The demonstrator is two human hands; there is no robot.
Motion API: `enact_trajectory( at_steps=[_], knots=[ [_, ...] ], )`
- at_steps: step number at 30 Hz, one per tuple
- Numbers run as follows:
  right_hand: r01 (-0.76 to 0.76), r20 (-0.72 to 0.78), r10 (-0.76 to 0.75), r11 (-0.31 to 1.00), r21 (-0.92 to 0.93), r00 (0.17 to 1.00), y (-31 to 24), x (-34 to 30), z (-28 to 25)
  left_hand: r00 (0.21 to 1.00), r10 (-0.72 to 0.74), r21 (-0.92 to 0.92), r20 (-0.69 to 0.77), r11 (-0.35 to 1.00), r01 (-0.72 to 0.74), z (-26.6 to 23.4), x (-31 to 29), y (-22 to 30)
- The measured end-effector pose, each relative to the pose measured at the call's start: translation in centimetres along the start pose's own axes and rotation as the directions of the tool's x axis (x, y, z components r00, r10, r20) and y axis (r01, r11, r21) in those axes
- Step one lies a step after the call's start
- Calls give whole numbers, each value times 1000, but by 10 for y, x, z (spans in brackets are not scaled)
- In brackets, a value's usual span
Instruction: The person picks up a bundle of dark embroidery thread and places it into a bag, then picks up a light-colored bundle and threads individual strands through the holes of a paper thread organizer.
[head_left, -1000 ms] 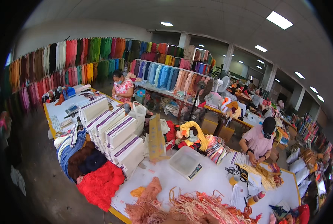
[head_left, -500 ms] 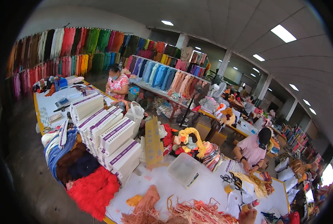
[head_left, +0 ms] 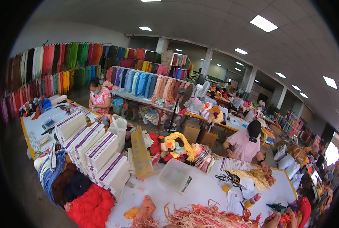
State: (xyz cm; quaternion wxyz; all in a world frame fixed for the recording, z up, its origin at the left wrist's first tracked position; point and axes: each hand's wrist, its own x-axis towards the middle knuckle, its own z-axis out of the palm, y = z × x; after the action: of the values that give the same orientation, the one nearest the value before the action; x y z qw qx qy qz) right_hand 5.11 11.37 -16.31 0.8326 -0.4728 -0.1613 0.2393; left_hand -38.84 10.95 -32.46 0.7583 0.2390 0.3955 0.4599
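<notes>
Orange strands (head_left: 285,219) show beside a red bundle (head_left: 304,209) (pink yarn (head_left: 211,217) nearby).

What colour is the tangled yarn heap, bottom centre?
Coral pink with paler strands: the tangled yarn heap, head view.

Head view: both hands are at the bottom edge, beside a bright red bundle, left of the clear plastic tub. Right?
Wrong side: the head view shows the left hand and right hand to the right of the clear plastic tub. Bottom edge and bright red bundle stand.
</notes>
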Motion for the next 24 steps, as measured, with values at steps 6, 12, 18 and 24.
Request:
enact_trajectory(
  at_steps=[6,12,18,24],
  knots=[
    [143,-44,-147,985,-92,988,-55,-5,-27,999,-48,45,-10,998,48,10,-16,14],
    [751,930,203,548,-368,307,104,-28,-77,986,-108,202,127,976,81,56,16,22],
    [213,838,516,811,-545,180,157,-140,0,986,-84,303,144,952,37,106,23,16],
    [173,800,541,789,-590,259,142,-148,-18,965,-150,367,217,928,62,132,27,4]
  ],
)
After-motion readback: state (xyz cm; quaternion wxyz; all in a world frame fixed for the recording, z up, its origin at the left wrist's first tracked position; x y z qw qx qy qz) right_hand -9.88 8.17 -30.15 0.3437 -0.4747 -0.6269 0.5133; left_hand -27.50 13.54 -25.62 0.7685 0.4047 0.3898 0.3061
